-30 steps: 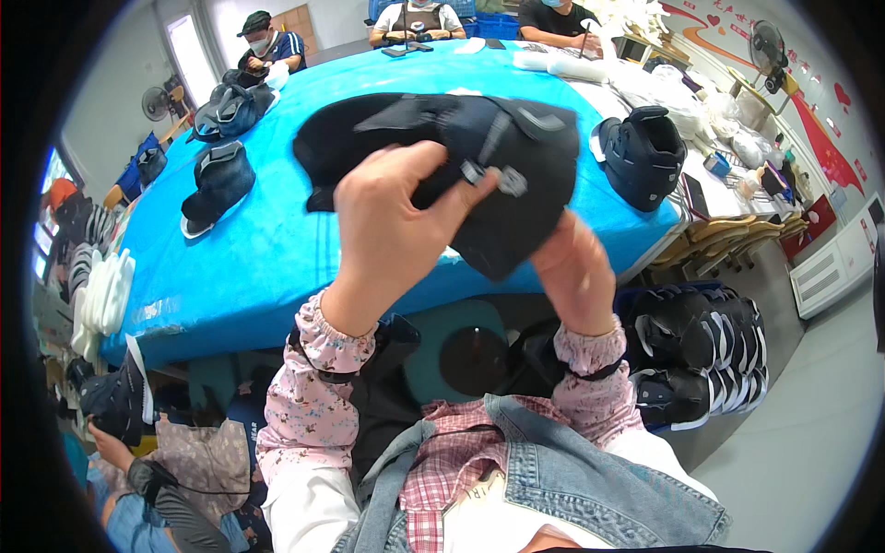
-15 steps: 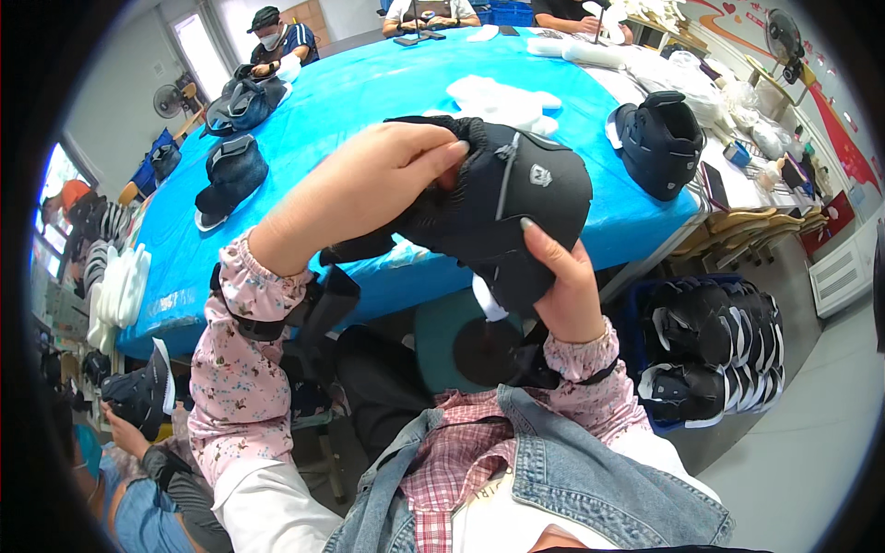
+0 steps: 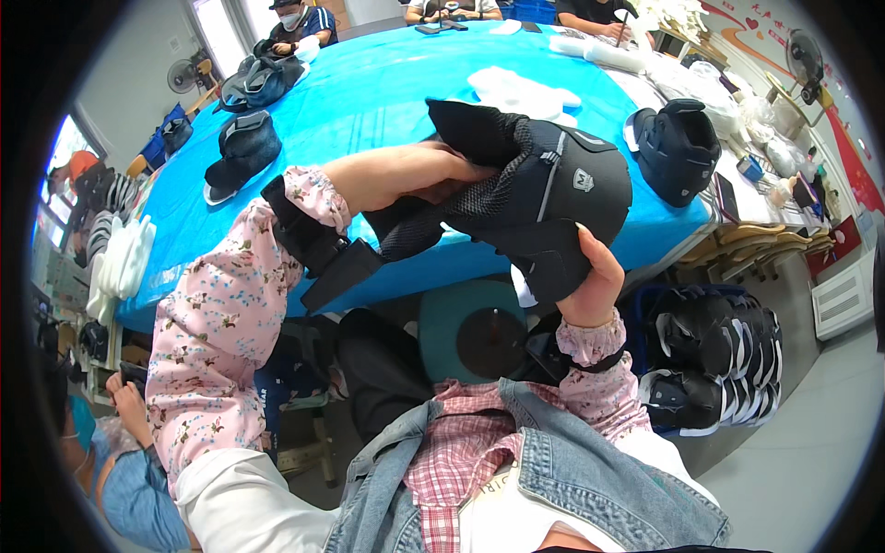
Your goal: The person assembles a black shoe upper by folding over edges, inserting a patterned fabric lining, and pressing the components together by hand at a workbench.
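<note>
I hold a black shoe upper (image 3: 516, 217) with mesh lining, a grey strip and a small pale badge up in front of me, above the table's near edge. My right hand (image 3: 595, 281) grips its lower right end, the thumb on the outer face and the other fingers underneath. From the left, my left hand (image 3: 406, 175) reaches into its opening against the mesh lining; its fingertips are hidden inside. A white edge shows under the upper. Another black shoe upper (image 3: 678, 152) stands upright to the right of it on the table.
A blue cover (image 3: 369, 101) lies over the large table, with a black upper (image 3: 242, 152) at left and white pieces (image 3: 521, 92) beyond my hands. A crate of stacked uppers (image 3: 714, 355) stands at lower right. Other people sit around the table and at lower left.
My left hand has gone from pinching the collar edge to deeper inside the upper's opening. The upper has shifted slightly right in view, and its dark flap stands up more.
</note>
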Demonstrator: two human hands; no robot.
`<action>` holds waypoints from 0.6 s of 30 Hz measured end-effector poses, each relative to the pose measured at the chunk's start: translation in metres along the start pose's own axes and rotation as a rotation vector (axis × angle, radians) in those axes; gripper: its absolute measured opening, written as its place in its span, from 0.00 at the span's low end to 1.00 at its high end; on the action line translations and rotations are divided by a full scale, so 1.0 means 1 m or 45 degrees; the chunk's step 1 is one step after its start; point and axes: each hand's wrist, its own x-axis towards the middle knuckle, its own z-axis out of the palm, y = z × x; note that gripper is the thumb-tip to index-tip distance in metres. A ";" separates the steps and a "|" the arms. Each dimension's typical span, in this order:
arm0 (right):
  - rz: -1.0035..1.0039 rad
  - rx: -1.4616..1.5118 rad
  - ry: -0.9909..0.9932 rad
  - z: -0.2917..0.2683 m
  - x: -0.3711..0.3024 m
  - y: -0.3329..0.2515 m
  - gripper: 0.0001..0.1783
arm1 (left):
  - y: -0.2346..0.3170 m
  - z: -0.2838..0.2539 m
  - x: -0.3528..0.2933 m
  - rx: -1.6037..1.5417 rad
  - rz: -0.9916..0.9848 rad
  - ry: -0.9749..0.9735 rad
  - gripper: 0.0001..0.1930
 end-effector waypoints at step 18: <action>0.036 -0.021 -0.033 0.016 -0.009 0.004 0.20 | 0.035 0.006 0.019 1.694 1.071 1.279 0.11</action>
